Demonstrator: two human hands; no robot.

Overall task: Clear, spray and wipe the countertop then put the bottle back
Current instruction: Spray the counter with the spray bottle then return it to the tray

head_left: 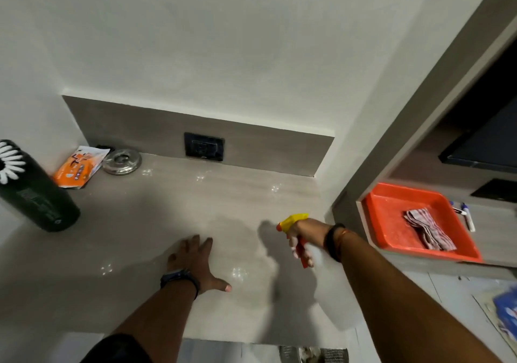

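Countertop (173,209) glossy grey; left hand (195,262) flat, right hand (303,235) grips spray bottle (296,223).

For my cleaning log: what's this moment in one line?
step: spraying | right hand: grip on spray bottle | left hand: flat on countertop | cloth: in orange tray

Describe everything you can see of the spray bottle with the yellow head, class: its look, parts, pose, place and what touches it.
The spray bottle with the yellow plastic head has a red nozzle tip pointing left and a red trigger below. The right hand grips it around the neck, with fingers on the trigger. Its body looks pale and translucent, mostly hidden behind the hand. It is held above the right part of the glossy grey countertop, not resting on it. Only that hand touches it; the left hand lies flat on the countertop, apart.
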